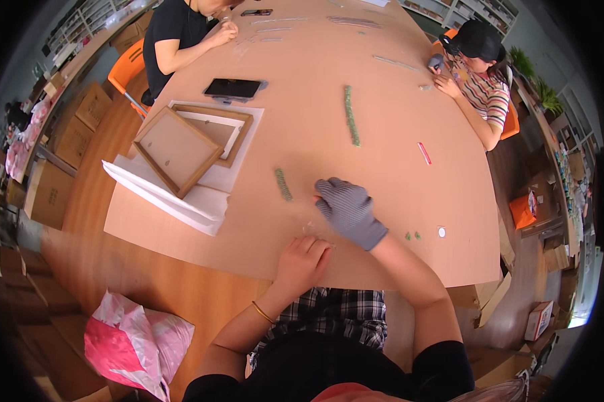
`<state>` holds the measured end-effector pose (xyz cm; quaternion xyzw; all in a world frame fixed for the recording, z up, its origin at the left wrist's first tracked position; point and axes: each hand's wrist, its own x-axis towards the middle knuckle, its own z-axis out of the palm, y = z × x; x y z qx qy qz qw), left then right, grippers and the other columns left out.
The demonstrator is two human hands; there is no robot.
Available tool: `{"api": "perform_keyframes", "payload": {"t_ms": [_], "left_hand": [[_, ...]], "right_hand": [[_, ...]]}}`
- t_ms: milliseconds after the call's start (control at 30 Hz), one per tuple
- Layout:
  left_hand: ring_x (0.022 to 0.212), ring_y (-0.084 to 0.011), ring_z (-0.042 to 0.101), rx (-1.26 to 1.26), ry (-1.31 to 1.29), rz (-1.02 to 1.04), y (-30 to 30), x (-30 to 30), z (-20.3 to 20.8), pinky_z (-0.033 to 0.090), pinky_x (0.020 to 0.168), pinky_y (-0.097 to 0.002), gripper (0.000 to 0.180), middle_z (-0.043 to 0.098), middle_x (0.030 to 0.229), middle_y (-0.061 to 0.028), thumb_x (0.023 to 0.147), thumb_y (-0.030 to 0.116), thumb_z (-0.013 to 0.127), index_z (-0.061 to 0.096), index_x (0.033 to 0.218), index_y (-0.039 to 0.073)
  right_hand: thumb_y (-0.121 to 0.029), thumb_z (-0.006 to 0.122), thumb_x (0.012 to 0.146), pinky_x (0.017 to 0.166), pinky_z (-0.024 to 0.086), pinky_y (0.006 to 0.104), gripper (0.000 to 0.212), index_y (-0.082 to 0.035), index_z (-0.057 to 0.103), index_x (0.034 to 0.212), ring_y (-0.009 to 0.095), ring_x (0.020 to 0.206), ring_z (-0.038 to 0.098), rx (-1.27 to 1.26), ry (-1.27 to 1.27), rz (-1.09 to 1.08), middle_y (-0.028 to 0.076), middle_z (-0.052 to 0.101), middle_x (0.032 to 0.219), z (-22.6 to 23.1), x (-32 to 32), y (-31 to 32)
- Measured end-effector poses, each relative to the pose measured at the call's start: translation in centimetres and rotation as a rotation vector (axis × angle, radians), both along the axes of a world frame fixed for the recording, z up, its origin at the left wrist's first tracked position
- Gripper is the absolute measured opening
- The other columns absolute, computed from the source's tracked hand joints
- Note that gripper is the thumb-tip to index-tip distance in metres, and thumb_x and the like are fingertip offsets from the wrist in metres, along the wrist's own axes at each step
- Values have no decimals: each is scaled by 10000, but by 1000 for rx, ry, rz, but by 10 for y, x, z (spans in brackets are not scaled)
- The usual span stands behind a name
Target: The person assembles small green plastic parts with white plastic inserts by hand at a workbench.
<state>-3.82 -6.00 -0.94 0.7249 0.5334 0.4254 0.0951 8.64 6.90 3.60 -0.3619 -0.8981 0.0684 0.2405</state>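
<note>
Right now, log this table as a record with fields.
Left hand: bare, at the table's near edge, grip unclear
Right hand: gloved in grey, over table, grip unclear
Short green strip: left of the right hand
Long green strip: beyond both hands
Right side: two green bits, white disc, red strip
Left side: two overlapping frames, black device
Others: person far left, person far right

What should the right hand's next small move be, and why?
Perhaps ease the gloved right hand leftward to the short green strip: it lies just left of that hand's curled fingers, with a gap between, while the left hand is farther away.
</note>
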Motion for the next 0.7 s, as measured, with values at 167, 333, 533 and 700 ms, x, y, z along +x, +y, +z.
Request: {"api": "perform_keyframes", "payload": {"t_ms": [167,333,533,700], "left_hand": [[789,-297,625,51,-13,52,-2,-2,0,503,725,-406,106,635,857,-86,816,76,706,638,897,83],[819,-310,634,8,-16,77,2,13,10,512,739,-414,108,651,870,-83,809,54,716,657,895,81],[935,-304,626,-45,132,-84,16,47,20,505,807,-411,203,645,993,-104,843,95,687,632,1035,61],[996,-312,611,-97,230,-101,27,66,19,504,844,-417,297,636,1060,-120,847,110,680,619,1129,39]], "right_hand": [[-258,688,837,675,539,435,319,-66,610,1080,326,849,647,36,-75,-134,137,615,934,17,81,-33],[-256,677,819,739,536,475,313,-49,640,1051,339,948,627,-87,-209,-261,148,609,1028,-6,119,-68],[-179,656,823,781,527,457,228,-46,646,1007,344,932,626,-92,-48,-145,154,624,1006,-41,128,-67],[-138,650,831,763,523,447,193,-48,649,1001,346,908,630,-32,108,-146,149,632,982,-32,132,-71]]}}
